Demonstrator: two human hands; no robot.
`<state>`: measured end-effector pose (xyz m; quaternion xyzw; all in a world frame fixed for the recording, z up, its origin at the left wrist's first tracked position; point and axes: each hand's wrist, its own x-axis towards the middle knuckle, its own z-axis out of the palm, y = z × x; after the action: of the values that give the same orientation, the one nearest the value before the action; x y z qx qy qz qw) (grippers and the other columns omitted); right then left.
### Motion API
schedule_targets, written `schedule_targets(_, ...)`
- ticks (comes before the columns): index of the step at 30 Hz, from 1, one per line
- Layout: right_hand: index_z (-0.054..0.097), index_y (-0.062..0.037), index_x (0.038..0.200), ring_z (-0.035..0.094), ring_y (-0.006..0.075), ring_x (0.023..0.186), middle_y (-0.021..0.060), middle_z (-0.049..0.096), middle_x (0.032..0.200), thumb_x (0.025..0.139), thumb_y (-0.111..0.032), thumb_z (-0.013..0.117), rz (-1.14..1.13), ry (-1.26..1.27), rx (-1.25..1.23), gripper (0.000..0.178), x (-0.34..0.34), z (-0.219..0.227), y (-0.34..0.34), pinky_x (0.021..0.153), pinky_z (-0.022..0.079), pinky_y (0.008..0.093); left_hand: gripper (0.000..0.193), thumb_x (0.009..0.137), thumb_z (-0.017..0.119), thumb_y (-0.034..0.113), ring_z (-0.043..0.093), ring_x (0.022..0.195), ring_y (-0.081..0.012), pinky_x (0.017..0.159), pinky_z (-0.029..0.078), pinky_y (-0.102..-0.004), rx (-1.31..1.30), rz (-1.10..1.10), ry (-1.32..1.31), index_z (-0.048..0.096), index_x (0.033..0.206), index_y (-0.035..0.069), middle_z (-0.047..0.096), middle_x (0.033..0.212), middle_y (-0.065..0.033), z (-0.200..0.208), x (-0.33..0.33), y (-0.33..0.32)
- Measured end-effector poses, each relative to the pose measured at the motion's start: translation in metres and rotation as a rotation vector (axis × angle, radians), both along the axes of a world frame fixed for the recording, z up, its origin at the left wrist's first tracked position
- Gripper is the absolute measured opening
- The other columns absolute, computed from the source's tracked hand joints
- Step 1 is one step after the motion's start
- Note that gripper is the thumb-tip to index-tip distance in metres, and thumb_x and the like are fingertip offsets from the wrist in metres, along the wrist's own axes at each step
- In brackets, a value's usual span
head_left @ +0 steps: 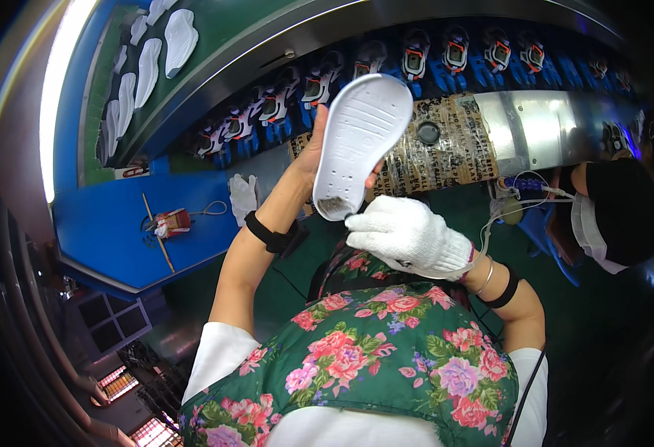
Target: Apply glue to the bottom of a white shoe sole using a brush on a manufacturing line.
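Left hand (313, 153) grips the white sole (360, 141) aloft; the gloved right hand (409, 237), seemingly clenched, touches its heel.

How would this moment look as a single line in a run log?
left hand: holds white shoe sole upright | right hand: white glove, at sole's heel | behind: conveyor of shoes

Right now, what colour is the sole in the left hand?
White, with a grey smear at the heel end of the sole; the head view shows it.

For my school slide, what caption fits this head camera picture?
Left hand holds up a white shoe sole; gloved right hand touches its heel.
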<state>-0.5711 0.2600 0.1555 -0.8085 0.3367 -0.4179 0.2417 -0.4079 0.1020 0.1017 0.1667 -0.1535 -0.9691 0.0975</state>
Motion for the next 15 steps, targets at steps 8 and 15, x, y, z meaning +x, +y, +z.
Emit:
schedule_targets(8, 0.075, -0.0075, 0.09, 0.071, 0.023, 0.083, 0.0077, 0.074, 0.091, 0.077, -0.004, 0.077, -0.045, -0.327, 0.397, 0.014, -0.011, 0.014, -0.013, 0.077, 0.056, 0.0337, 0.11, 0.077, 0.024, 0.094, 0.066, 0.068, -0.0343, 0.061, 0.057, -0.0448, -0.133, -0.133, -0.099, 0.047, 0.144, 0.01, 0.064, 0.091, -0.0263, -0.011, 0.003, -0.004)
schedule_targets(15, 0.076, 0.0021, 0.092, 0.07, 0.0199, 0.086, 0.0132, 0.075, 0.095, 0.076, 0.003, 0.076, -0.598, -0.492, 0.482, 0.016, -0.039, 0.019, -0.014, 0.08, 0.054, 0.0306, 0.052, 0.106, 0.035, 0.043, 0.071, 0.095, -0.0342, 0.085, 0.059, -0.0446, 0.042, 0.24, -0.178, 0.053, 0.133, 0.003, 0.067, 0.116, -0.0187, -0.016, -0.009, 0.044)
